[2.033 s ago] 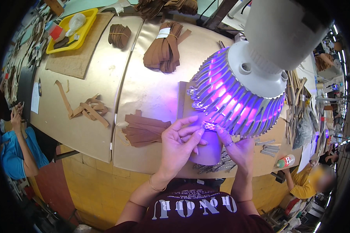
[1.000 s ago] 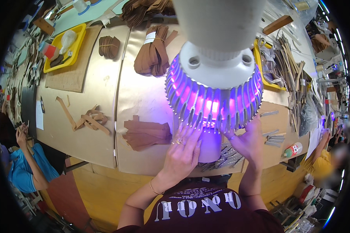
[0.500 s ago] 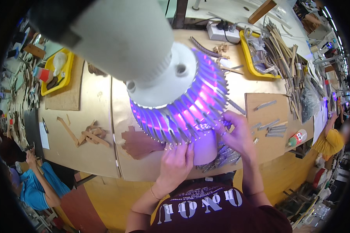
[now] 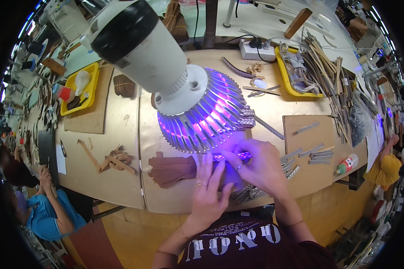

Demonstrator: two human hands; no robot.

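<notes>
Both my hands worked a small studded strip under the purple lamp.

My right hand (image 4: 260,168) pinched one end of the strip (image 4: 231,156) between thumb and fingertips; my left hand (image 4: 209,186) lay flat, fingers spread, steadying it on the table (image 4: 121,188). The lamp (image 4: 202,112) hung just above. A stack of brown pieces (image 4: 170,169) sat beside my left hand. Two yellow trays (image 4: 296,74) stood farther off, and a small red-capped bottle (image 4: 347,164) lay to my right.

Dark maroon shirt (image 4: 238,244), pale lettering; rings on fingers (image 4: 201,182); thin bracelets.
</notes>
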